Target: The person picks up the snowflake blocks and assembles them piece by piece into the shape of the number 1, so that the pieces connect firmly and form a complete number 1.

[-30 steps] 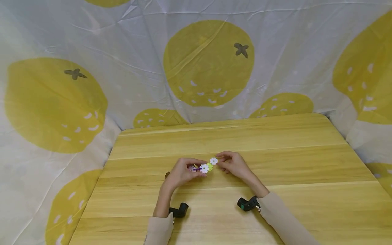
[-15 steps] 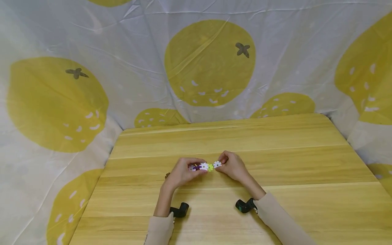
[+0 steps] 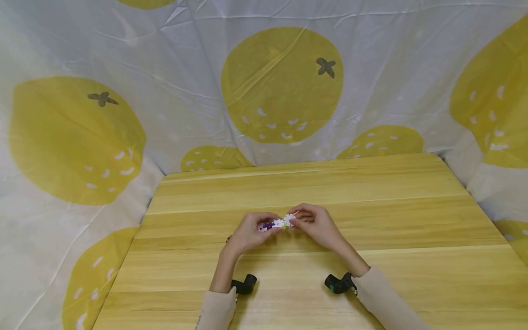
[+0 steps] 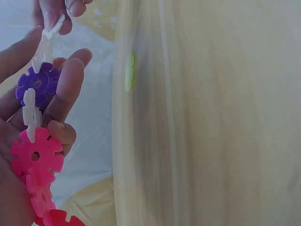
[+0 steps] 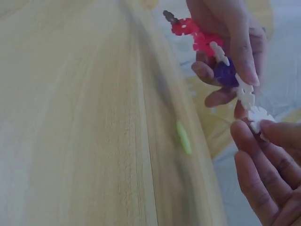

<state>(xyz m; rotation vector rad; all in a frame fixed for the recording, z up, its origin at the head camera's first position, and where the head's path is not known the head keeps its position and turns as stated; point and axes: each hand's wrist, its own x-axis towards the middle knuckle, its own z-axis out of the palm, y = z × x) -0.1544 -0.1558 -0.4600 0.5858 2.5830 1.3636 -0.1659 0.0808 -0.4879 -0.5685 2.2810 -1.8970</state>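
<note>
My left hand (image 3: 247, 231) holds a chain of slotted plastic snowflake discs between thumb and fingers. In the left wrist view, the chain has red, a pink disc (image 4: 37, 155), white, a purple disc (image 4: 38, 84) and a white end disc (image 4: 43, 49). A brown disc (image 5: 170, 17) hangs at its far end in the right wrist view. My right hand (image 3: 315, 222) pinches another white disc (image 5: 258, 117) by its edge, against the chain's white end. Whether their slots are engaged I cannot tell. Below the hands, a yellow-green disc (image 5: 184, 137) lies flat on the table.
The wooden table (image 3: 371, 192) stretches out around both hands. Behind it hangs a white cloth (image 3: 185, 91) with large yellow fruit prints. Black wrist cameras, one a left wrist camera (image 3: 245, 284), sit below each hand.
My right hand has brought its white disc left to the chain's end and turned it. The left hand has shifted slightly right with the chain. The yellow-green disc stays in about the same place.
</note>
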